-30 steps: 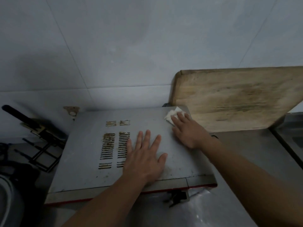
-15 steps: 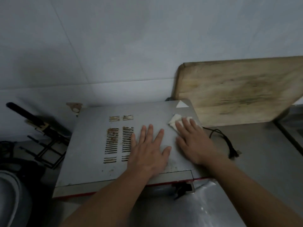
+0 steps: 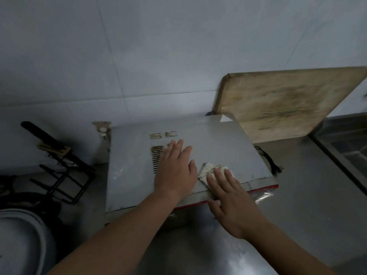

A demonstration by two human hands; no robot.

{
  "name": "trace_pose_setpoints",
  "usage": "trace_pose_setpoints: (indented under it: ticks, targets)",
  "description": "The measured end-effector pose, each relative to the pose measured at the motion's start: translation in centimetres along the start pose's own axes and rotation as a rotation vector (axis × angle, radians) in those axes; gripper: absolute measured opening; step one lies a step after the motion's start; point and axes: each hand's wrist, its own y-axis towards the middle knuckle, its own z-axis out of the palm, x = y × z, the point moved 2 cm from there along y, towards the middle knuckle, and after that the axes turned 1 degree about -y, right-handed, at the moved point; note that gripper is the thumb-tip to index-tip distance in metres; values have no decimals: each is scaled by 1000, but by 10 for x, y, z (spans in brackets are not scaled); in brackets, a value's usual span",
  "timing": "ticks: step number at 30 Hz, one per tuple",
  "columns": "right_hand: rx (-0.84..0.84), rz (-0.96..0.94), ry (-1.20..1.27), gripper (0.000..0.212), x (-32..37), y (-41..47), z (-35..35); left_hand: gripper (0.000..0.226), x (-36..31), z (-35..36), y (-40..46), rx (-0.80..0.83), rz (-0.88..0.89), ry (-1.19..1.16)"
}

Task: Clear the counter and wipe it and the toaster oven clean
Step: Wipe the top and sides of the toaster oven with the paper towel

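No words, brand names or numbers could be read anywhere. The only mark was a small white triangular sticker (image 3: 225, 118) at the far right corner of the grey metal top of the red-trimmed toaster oven (image 3: 218, 139); if anything was printed on it, it was too small and blurred to make out.

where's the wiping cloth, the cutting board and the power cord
wiping cloth (image 3: 206, 170), head view, on its bare left part beyond the fingertips
cutting board (image 3: 282, 104), head view, on the middle of its face
power cord (image 3: 269, 158), head view, on the black loop beside the oven
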Motion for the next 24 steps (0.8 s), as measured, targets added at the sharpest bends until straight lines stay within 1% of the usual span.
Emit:
trace_pose_setpoints:
  ticks: [1, 3, 5, 8, 11, 13, 16, 17, 18, 20, 21, 23, 24]
  targets:
    - [10, -37, -10, 71, 15, 2, 2, 54, 13, -7, -3, 38, -18, 77]
    - [24, -108, -17, 69, 48, 10, 5, 56, 42, -22, -8, 61, -108, 138]
    - [36, -172, -20, 69, 75, 23, 6, 56, 68, -37, -19, 30, -196, 150]
    - [47, -260, -46, 69, 107, 59, 2, 57, 99, -50, -43, -3, -278, 224]
    - [49, -300, -95, 68, 126, 107, -7, 61, 126, -56, -68, -26, -409, 241]
    - [40, -313, -108, 64, 137, 139, -12, 65, 144, -56, -82, -18, -552, 177]
    - [43, -298, -107, 62, 150, 179, -15, 74, 160, -52, -91, 53, -789, -62]
    - [47, -295, -107, 63, 154, 188, -15, 75, 163, -48, -91, 76, -823, -119]
    - [46, -290, -105, 63, 158, 193, -13, 75, 165, -44, -91, 98, -822, -151]
    - [31, -273, -103, 66, 162, 195, -10, 73, 168, -39, -90, 125, -764, -184]
    - [16, -269, -105, 67, 163, 193, -8, 68, 168, -39, -89, 117, -749, -221]
    - [-4, -272, -98, 68, 164, 181, -4, 56, 170, -39, -93, 48, -728, -297]
    - [-7, -277, -86, 68, 164, 173, -3, 51, 170, -40, -96, -18, -703, -315]
